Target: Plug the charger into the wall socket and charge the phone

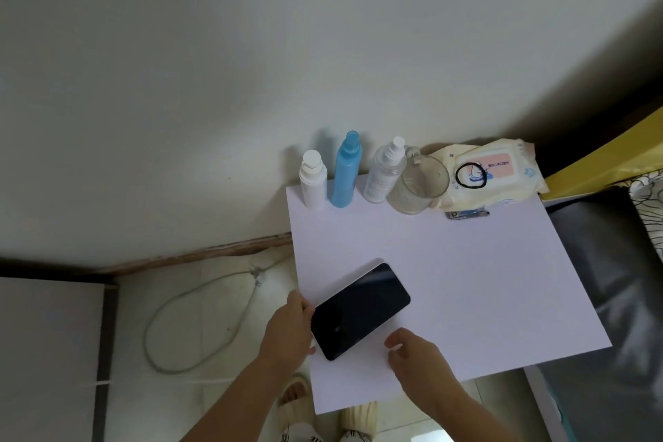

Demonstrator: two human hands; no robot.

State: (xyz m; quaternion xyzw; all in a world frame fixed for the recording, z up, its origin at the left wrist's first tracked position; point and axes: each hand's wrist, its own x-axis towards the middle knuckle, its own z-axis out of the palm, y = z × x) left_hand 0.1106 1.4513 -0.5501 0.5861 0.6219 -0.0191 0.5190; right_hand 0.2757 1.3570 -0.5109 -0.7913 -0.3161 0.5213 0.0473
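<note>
A black-screened phone (358,310) lies face up and askew on the near left part of a white table (466,280). My left hand (288,328) is at the phone's left short end, fingers curled around that edge. My right hand (416,357) hovers just right of the phone's near corner, fingers bent and apart, with nothing in it. A white cable (201,316) lies looped on the floor left of the table, its plug end (256,274) near the wall. No wall socket or charger block is visible.
Along the table's back edge stand a white bottle (313,179), a blue bottle (345,172), a clear spray bottle (385,170), a glass mug (418,185) and a wipes pack (491,172) with a black hair tie. A dark bed (610,280) is right; slippered feet below.
</note>
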